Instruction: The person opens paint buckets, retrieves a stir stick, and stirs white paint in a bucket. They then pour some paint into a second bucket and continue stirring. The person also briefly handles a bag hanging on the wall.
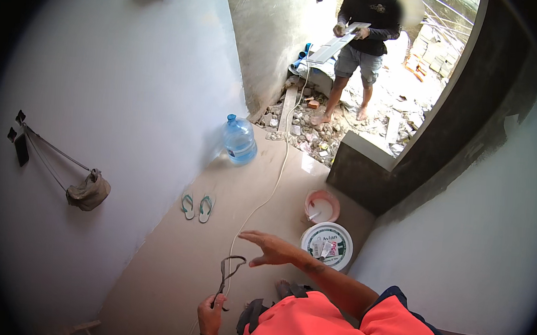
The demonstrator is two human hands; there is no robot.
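A thin dark strap point(223, 275) rises in a loop from my left hand point(210, 313), whose fingers are closed on its lower part. My right hand point(268, 248) is held just right of the loop's top, fingers stretched out and thumb apart, with nothing in it. Behind the strap a pale cable point(257, 209) runs along the tiled floor point(168, 266) towards the doorway.
To the right stand a lidded white paint bucket point(346, 238) and a pink bucket point(339, 205) with whitish liquid. Flip-flops point(205, 209) and a blue water jug point(239, 142) lie ahead. A bag point(89, 192) hangs at left. Outside, a person point(369, 25) holds a panel over rubble.
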